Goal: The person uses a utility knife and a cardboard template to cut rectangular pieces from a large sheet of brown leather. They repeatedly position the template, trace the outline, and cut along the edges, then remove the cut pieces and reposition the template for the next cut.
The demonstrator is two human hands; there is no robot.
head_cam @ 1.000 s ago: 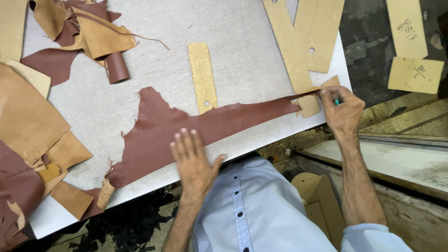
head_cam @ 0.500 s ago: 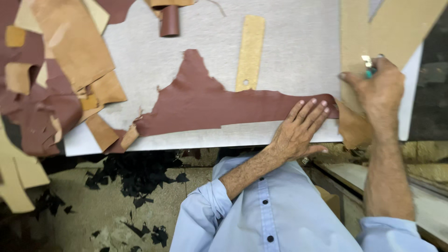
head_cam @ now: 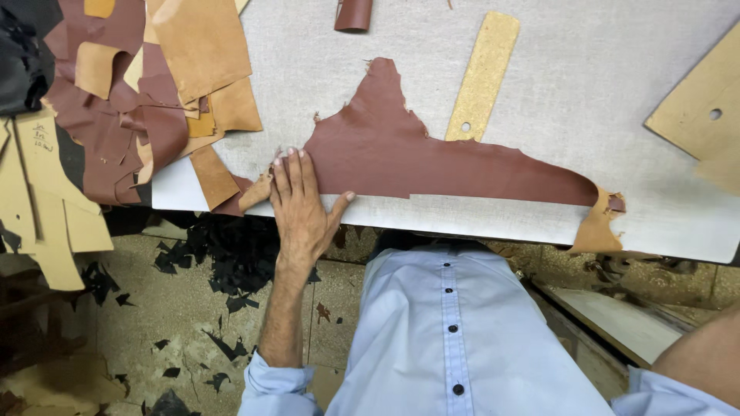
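A long reddish-brown leather piece (head_cam: 416, 158) lies flat on the grey cutting board (head_cam: 586, 69), with a peak rising toward the far side and its right tip curled over to show a tan underside. My left hand (head_cam: 301, 204) rests flat on the leather's left end near the board's front edge, fingers together and thumb spread. Only my right forearm shows at the lower right corner; the hand itself is out of the picture. A narrow yellowish cardboard strip (head_cam: 482, 73) with a hole lies just beyond the leather.
A pile of tan and brown leather scraps (head_cam: 154, 92) covers the board's left end. A cardboard pattern piece (head_cam: 705, 115) sits at the right edge. A small rolled brown scrap (head_cam: 353, 14) lies at the top. Black offcuts (head_cam: 223, 262) litter the floor below.
My left hand slid from the middle of the leather to its left end. My right hand, which held a tool at the right end, has left the view. The camera has shifted.
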